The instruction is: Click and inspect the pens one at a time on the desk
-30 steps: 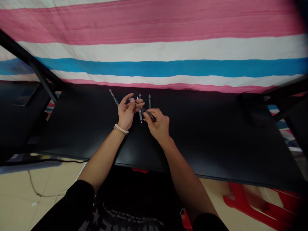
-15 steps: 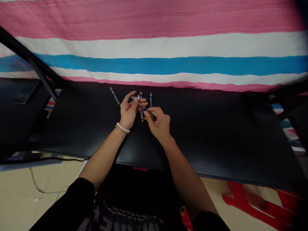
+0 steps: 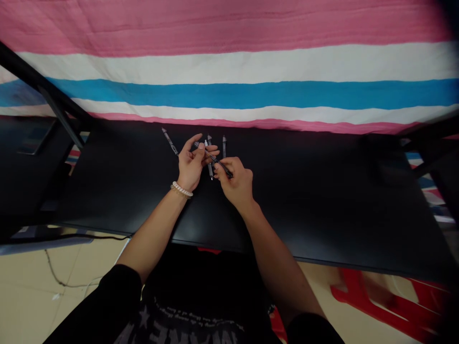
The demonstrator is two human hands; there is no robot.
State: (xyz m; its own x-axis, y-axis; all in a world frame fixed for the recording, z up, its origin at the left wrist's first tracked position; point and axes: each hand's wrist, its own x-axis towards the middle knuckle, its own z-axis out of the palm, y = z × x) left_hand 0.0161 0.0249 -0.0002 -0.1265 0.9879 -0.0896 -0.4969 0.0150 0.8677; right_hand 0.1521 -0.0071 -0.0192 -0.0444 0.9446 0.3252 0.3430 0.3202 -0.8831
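Both of my hands are over the middle of a black table. My left hand [image 3: 191, 167], with a beaded bracelet at the wrist, has its thumb and fingers closed on the upper part of a dark pen [image 3: 216, 160]. The pen slants down to the right, and my right hand [image 3: 237, 179] grips its lower end. Beneath the hands lies another pen [image 3: 210, 171], partly covered by my left fingers. One pen [image 3: 169, 140] lies tilted left of my left hand, and one more [image 3: 224, 146] points away just beyond my right hand.
The black table [image 3: 322, 200] reaches far to both sides. Behind it hangs a striped cloth [image 3: 251, 95]. A black metal frame [image 3: 60, 110] stands at the left, with a flat dark object beside it. A red stool [image 3: 373, 301] is below the front edge at right.
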